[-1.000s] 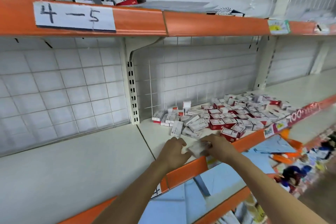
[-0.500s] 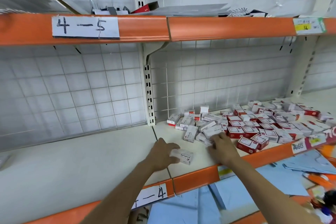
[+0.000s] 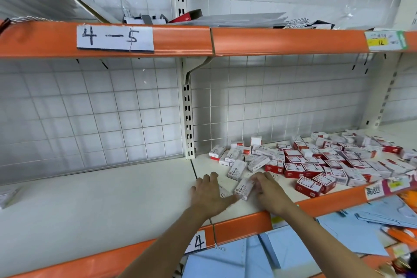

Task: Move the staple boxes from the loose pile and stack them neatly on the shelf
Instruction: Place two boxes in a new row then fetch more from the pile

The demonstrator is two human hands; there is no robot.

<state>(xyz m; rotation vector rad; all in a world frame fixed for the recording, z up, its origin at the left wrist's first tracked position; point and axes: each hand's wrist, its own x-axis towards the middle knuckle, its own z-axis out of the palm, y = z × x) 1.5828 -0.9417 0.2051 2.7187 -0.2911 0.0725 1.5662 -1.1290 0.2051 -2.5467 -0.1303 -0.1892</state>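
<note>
A loose pile of red-and-white staple boxes [image 3: 320, 162] covers the right half of the cream shelf [image 3: 101, 205]. My left hand [image 3: 208, 195] lies over one white staple box [image 3: 224, 192] near the shelf's front edge, thumb and fingers around it; most of that box is hidden. My right hand [image 3: 269, 193] pinches a second white staple box [image 3: 243, 187] by its right end and holds it slanted right beside the first. Both hands are just right of the shelf's middle seam, left of the pile.
An orange front rail [image 3: 243, 225] edges the shelf, and a wire-grid back panel stands behind it. The upper shelf, labelled 4-5 [image 3: 115, 38], hangs close overhead. Blue folders [image 3: 293, 248] lie on the shelf below.
My right hand has drawn a box out of the pile's edge and brought it leftward against the box under my left hand. The left hand has stayed near the seam.
</note>
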